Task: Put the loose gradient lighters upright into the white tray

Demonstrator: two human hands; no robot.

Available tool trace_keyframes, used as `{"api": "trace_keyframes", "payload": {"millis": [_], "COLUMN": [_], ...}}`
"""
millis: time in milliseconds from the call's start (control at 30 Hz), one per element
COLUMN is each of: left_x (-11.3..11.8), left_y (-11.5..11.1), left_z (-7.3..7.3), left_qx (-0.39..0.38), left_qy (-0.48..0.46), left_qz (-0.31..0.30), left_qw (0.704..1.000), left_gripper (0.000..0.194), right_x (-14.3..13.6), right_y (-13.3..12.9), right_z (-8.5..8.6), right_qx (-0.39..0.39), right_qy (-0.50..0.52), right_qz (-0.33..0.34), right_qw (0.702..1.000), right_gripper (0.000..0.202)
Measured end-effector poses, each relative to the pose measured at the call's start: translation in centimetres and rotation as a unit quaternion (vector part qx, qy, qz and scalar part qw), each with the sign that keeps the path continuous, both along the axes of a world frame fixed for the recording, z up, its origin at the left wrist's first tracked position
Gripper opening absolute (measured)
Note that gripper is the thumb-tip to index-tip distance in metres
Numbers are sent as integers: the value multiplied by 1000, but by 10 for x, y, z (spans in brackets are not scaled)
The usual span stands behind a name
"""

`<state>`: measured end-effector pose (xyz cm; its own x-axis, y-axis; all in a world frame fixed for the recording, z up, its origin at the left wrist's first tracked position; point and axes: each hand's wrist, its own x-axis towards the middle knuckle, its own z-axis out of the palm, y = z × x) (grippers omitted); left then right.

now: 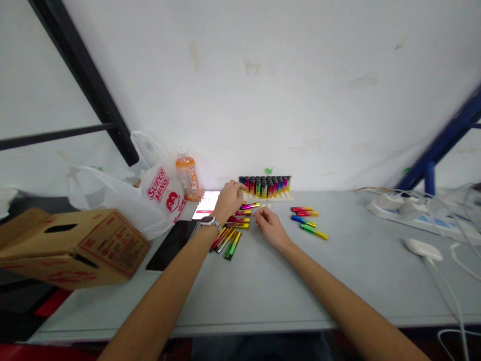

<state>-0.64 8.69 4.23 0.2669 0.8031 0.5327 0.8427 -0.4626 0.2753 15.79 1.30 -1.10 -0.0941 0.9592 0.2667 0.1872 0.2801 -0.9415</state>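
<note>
My left hand [230, 198] reaches to the left end of a rack [287, 196] that holds several upright coloured lighters [265, 187]. Its fingers are bent together near the end lighters; what they hold is too small to make out. My right hand [268, 224] rests over the table in front of the rack, fingers curled, with nothing clear in them. Several lighters [233, 244] lie loose between and below my hands, and a magenta and yellow one [250, 205] lies near the rack. To the right lie more loose lighters, among them a green and yellow one [314, 231].
A lit phone [206, 204], a dark tablet [171, 245], an orange drink bottle [187, 175], a white plastic bag [150, 200] and a cardboard box [108, 245] stand or lie at the left. At the right are a power strip [424, 218], a white adapter [424, 249] and cables.
</note>
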Motion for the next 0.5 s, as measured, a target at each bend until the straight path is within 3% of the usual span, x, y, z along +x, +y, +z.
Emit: {"api": "trace_keyframes", "payload": {"millis": [67, 200, 333, 500], "left_x": [5, 14, 17, 18], "left_y": [-24, -56, -57, -51], "left_z": [-9, -28, -39, -45], "left_qx": [-24, -52, -77, -90], "left_qy": [20, 62, 23, -109], "left_qz": [-4, 22, 29, -20], "left_qw": [1000, 996, 996, 990], "left_gripper": [29, 26, 28, 28], "right_x": [5, 11, 7, -2], "right_y": [6, 26, 49, 61], "right_z": [1, 11, 31, 49], "right_qx": [55, 138, 134, 130], "right_qy": [-90, -293, -449, -511], "right_qz": [-23, -5, 73, 100], "right_qw": [994, 946, 881, 844], "right_gripper": [16, 38, 39, 16]}}
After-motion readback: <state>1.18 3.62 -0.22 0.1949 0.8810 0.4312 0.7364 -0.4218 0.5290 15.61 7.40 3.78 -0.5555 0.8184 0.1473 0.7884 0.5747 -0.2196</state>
